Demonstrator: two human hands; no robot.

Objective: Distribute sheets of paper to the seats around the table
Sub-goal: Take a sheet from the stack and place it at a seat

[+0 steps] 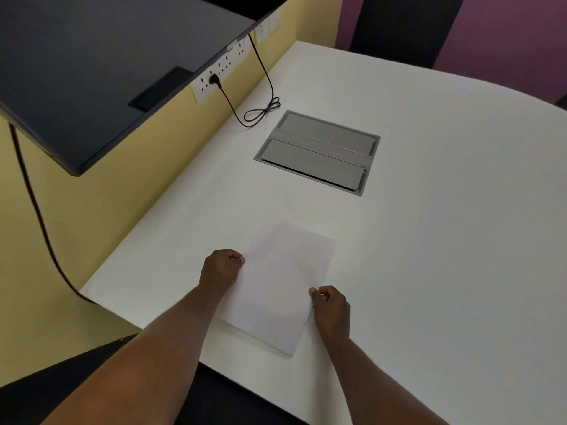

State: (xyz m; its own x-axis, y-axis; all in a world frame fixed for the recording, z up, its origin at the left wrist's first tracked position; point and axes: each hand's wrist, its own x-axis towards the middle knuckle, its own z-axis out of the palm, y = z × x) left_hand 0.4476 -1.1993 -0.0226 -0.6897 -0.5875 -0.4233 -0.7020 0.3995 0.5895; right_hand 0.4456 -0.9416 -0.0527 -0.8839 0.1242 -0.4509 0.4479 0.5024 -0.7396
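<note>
A stack of white paper sheets (276, 286) lies flat on the white table (429, 240) near its front edge. My left hand (221, 269) pinches the stack's left edge with thumb and fingers curled. On the opposite side, my right hand (331, 311) grips the right edge the same way. The sheets sit slightly rotated, their far corner pointing toward the table's middle.
A grey metal cable hatch (319, 151) is set into the table beyond the paper. A black cable (260, 111) coils near wall sockets (214, 78) at the left. A large dark screen (92, 72) hangs over the yellow wall. A dark chair back (399, 26) stands at the far side.
</note>
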